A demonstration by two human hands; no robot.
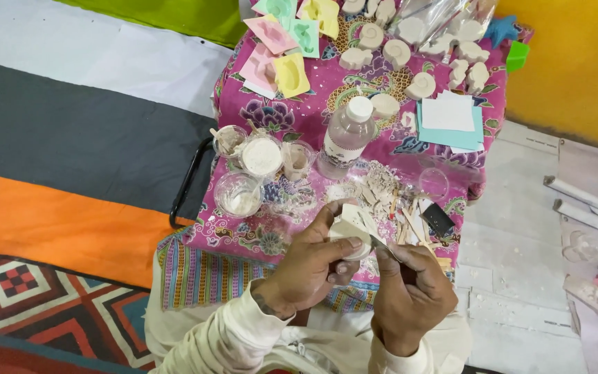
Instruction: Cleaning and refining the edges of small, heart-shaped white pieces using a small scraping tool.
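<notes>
Pink floral cloth (313,90) over my low table, labelled clear bottle (346,138) upright mid-table, plastic bag (437,21) behind, my left hand (309,266) pinching a white cast (349,225), my right hand (410,294) closed around a thin blade (381,244) touching it.

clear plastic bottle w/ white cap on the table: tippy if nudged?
Probably: the bottle is tall and narrow, standing upright. It looks mostly empty, so likely light and easy to knock. The patterned cloth under it may give uneven footing.

Low table (205,163), floral pink cloth (327,90): cups (261,156), bottle (347,135), white casts (396,52)
</notes>
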